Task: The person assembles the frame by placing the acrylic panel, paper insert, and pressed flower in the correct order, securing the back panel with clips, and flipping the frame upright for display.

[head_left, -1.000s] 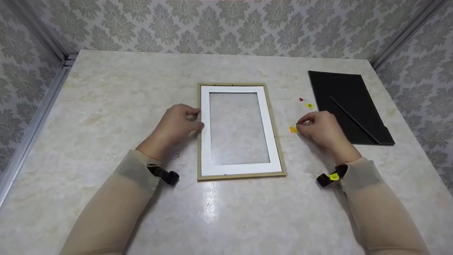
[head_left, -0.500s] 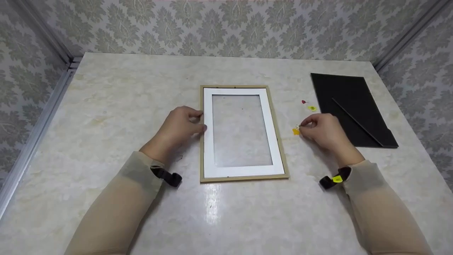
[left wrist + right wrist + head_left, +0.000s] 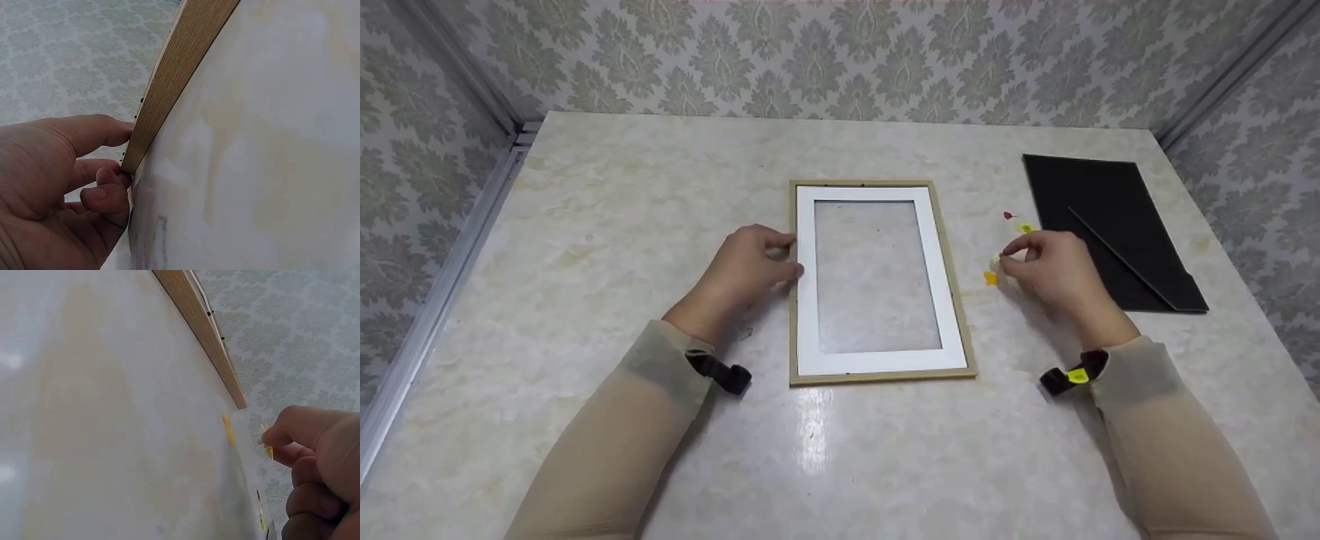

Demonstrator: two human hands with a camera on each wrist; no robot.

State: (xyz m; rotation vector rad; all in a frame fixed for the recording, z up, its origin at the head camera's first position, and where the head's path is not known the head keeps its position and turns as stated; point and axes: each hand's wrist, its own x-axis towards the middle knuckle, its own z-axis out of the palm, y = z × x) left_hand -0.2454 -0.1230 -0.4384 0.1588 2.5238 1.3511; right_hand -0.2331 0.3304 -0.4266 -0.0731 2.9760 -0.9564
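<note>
A light-wood picture frame with a white mat lies in the middle of the table. My left hand grips its left edge, thumb and fingers on the wood; the left wrist view shows the fingers against the frame's side. Right of the frame, my right hand pinches a small pale yellowish flower-like piece between thumb and forefinger, just above the table. An orange piece lies below those fingertips. A red piece and a yellow-green one lie beyond them.
A black backing board with a slanted strut lies at the right, partly behind my right hand. The marble-patterned table meets patterned walls at the back and sides.
My right hand has lifted slightly, with the pale piece now apart from the orange one. The left hand stays on the frame. The whole head view has shifted a little.
</note>
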